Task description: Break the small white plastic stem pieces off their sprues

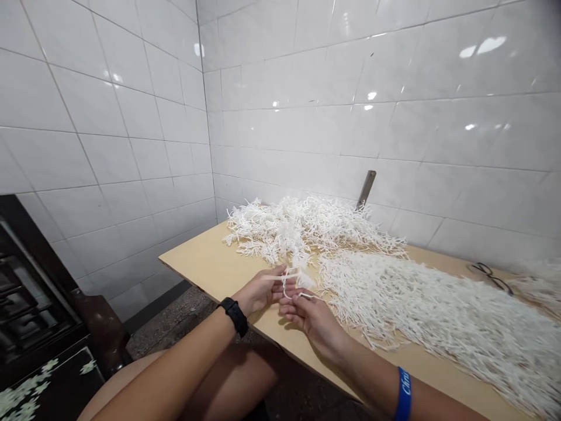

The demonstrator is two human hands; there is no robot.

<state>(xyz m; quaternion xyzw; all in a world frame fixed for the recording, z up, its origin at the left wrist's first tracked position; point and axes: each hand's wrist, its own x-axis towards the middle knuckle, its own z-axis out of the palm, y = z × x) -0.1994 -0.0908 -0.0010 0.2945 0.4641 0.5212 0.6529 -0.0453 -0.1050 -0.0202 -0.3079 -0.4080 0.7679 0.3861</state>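
Observation:
Near the front edge of the wooden table, my left hand holds a thin white strand piece between thumb and fingers. My right hand is just right of it, its thumb and forefinger pinching a white cord end. The cord runs across to the piece at my left fingers. A small white tuft shows just beyond my fingertips. Behind my hands lies a tangled heap of white strands. To the right spreads a wide, flatter layer of white strands.
The light wooden table stands against a tiled wall. A metal bar rises at its back edge. Black-framed glasses lie at the back right. At left is a dark carved chair with pale pieces on its seat.

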